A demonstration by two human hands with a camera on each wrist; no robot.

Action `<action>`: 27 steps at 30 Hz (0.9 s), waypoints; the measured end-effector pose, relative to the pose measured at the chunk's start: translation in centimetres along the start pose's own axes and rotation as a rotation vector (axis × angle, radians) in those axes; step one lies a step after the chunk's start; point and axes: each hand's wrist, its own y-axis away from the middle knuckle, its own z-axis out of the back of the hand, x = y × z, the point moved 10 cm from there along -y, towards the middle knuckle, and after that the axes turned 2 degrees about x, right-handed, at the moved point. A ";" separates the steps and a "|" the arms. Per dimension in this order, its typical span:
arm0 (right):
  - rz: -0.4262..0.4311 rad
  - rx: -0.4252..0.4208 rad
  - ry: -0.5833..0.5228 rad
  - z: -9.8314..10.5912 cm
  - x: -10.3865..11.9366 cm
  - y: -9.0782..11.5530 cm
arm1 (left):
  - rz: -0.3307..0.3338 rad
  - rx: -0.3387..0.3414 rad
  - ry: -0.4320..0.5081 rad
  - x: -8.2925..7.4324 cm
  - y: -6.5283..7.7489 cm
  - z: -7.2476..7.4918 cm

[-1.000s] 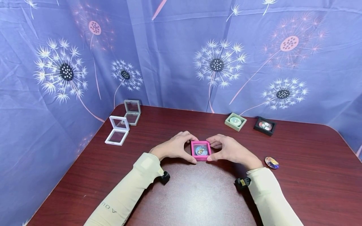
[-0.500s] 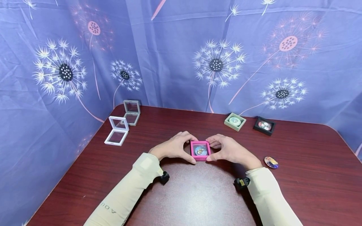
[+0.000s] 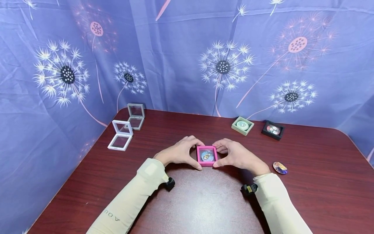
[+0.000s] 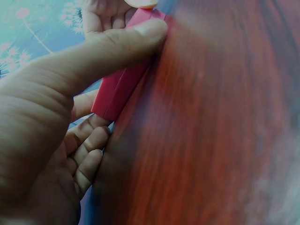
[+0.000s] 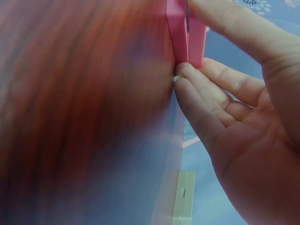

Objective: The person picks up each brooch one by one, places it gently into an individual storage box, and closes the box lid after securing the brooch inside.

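A square pink display case [image 3: 207,164] lies on the table in front of the person, closed, with a round blue picture badge [image 3: 207,156] showing through its clear window. The left hand [image 3: 180,152] holds its left side, thumb at the front corner and fingers at the back. From the other side the right hand [image 3: 239,155] grips it the same way. Both wrist views show the pink case [image 4: 115,93] edge-on between thumb and fingers. In the right wrist view a seam runs along the side of the pink case [image 5: 178,33].
White [image 3: 120,149] and grey [image 3: 143,121] display cases stand open at the back left. A green case [image 3: 240,130] and a black case [image 3: 279,136], each with a round badge inside, lie at the back right. A loose colourful badge [image 3: 280,168] lies beyond the right wrist.
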 end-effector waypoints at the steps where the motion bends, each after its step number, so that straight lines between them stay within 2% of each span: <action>1: 0.001 0.000 0.002 0.0 0.0 0.0 | 0.001 -0.001 -0.002 0.0 0.0 0.0; 27: -0.013 0.006 0.023 -0.1 0.0 0.0 | -0.010 -0.007 -0.003 -0.2 0.0 0.1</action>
